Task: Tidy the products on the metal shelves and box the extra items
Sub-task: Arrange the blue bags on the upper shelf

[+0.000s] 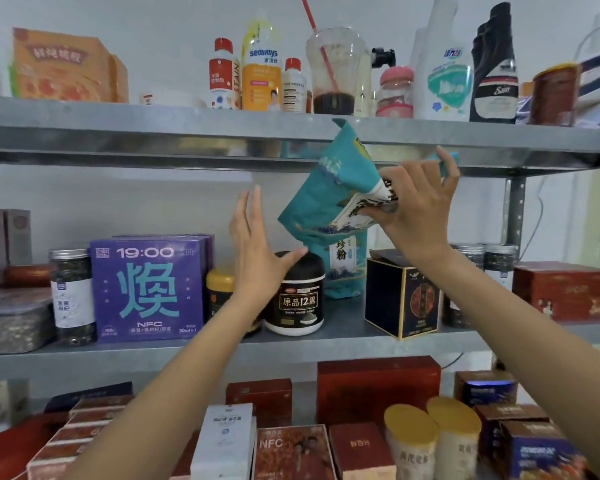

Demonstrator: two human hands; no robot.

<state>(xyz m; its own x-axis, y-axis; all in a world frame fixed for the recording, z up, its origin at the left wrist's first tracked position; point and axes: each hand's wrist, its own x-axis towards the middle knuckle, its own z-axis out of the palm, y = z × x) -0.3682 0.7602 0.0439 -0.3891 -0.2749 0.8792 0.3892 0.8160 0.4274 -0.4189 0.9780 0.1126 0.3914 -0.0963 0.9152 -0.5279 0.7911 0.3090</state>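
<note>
The teal pouch (329, 195) is a soft, crumpled bag with a white and dark wave pattern on its lower part. It is in the air above the middle shelf (326, 344), tilted, with its top corner in front of the upper shelf (153, 133) edge. The right hand (420, 209) pinches its right side. The left hand (257, 244) is spread with straight fingers, just left of the pouch and holding nothing. Below stands a black-lidded jar (297, 296), and a second teal pouch (343, 268) behind it.

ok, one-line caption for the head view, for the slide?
Right hand grips a tilted teal pouch above the middle shelf; open left hand is by the black jar.
</note>
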